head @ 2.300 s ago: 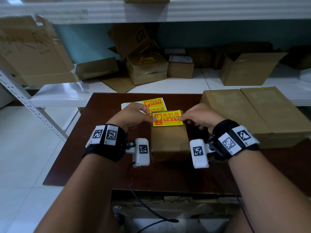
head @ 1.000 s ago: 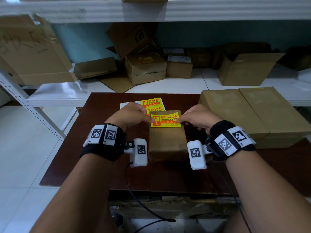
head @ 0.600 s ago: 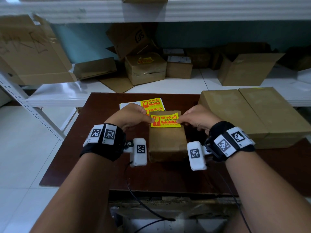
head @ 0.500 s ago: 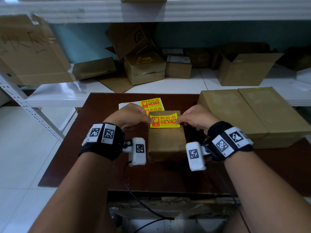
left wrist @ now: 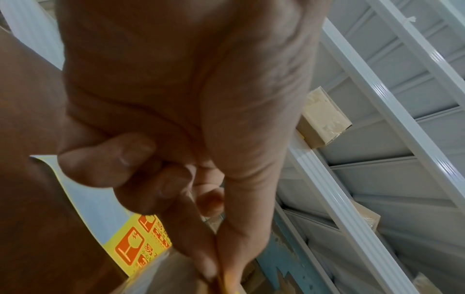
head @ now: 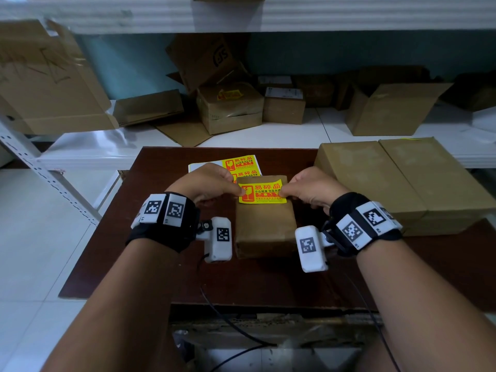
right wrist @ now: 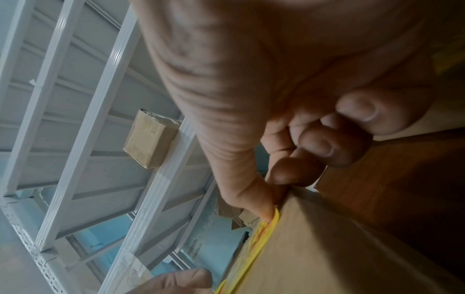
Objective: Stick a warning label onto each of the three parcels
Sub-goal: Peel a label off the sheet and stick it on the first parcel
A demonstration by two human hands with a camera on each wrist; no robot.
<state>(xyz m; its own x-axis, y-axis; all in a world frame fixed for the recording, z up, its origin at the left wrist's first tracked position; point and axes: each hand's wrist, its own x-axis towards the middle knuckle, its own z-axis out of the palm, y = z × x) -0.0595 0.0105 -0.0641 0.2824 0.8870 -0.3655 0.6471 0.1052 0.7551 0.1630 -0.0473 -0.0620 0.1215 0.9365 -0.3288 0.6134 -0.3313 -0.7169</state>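
Observation:
A small brown parcel (head: 264, 226) lies on the dark wooden table (head: 166, 272) in front of me. A yellow warning label (head: 261, 193) sits over the parcel's far end. My left hand (head: 212, 183) pinches the label's left edge and my right hand (head: 308, 187) pinches its right edge. In the right wrist view the thumb tip presses the yellow label (right wrist: 266, 224) at the parcel's (right wrist: 327, 248) top edge. Two larger brown parcels (head: 397, 181) lie side by side to the right. A sheet of more yellow labels (head: 241, 165) lies behind the small parcel.
White shelving behind the table holds several cardboard boxes (head: 230, 106), one open box (head: 389, 108) at the right. A big flattened carton (head: 51, 79) leans at the left. A white slotted upright (head: 51, 178) runs beside the table's left edge. Black cables (head: 228, 318) hang at the front.
The label has come down from slightly above the parcel's far edge onto its top. Both hands keep their pinch on its ends and have barely shifted.

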